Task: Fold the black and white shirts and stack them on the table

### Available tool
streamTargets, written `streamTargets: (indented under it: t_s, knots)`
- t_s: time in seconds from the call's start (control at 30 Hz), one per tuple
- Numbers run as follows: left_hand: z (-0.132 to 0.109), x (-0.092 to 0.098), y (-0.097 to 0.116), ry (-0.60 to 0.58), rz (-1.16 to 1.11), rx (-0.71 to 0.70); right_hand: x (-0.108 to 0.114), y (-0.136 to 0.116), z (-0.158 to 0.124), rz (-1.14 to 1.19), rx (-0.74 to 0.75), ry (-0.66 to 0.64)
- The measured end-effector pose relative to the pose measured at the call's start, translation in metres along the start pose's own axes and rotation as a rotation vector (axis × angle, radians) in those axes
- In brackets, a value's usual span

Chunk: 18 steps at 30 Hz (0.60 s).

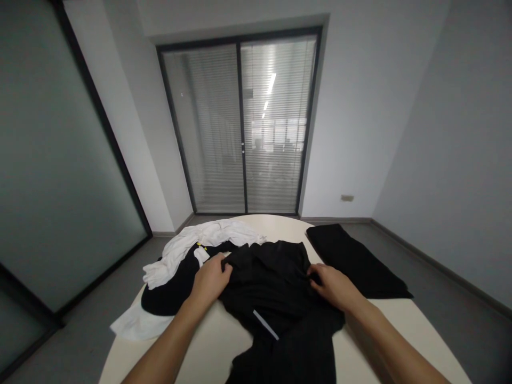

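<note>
A black garment (276, 277) lies spread across the middle of the table, running off the near edge of the view. Its exact kind is hard to make out; a narrow pale strip (265, 325) shows on it. My left hand (210, 277) pinches its left edge between thumb and fingers. On the opposite edge, my right hand (330, 284) grips the cloth in the same way. The fabric between both hands is wrinkled and partly bunched.
To the left is a heap of white cloth (216, 232) and black cloth (172, 290), with another white piece (138, 322) under it. A folded black cloth (356, 261) lies at the right edge of the pale round table (218, 341). Glass doors (240, 128) stand beyond.
</note>
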<state>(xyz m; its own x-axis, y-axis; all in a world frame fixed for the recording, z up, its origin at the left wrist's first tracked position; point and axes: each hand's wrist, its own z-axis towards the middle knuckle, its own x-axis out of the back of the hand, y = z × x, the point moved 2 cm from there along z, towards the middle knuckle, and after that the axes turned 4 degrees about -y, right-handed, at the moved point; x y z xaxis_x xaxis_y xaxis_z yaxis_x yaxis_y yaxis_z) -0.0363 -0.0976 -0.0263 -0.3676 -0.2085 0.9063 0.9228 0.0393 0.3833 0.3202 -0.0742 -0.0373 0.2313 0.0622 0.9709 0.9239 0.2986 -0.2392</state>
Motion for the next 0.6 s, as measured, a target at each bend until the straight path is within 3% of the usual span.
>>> streamTargets:
  t_s: [0.1,0.17,0.33,0.5,0.6]
  knots:
    - [0.016,0.008,-0.028,0.202,-0.205,0.186,0.016,0.005,-0.003,-0.026,-0.137,0.083]
    - [0.024,0.009,-0.044,0.24,-0.25,0.224,0.027,0.009,-0.007,-0.043,-0.21,0.094]
    - [0.027,-0.001,-0.053,0.12,-0.287,0.17,0.031,0.017,-0.011,0.004,-0.267,-0.072]
    - [0.024,-0.015,-0.044,0.053,-0.314,0.145,0.011,0.012,-0.001,-0.046,-0.223,0.152]
    - [0.024,-0.025,-0.045,0.022,-0.365,0.131,-0.008,0.012,0.006,-0.056,-0.242,0.17]
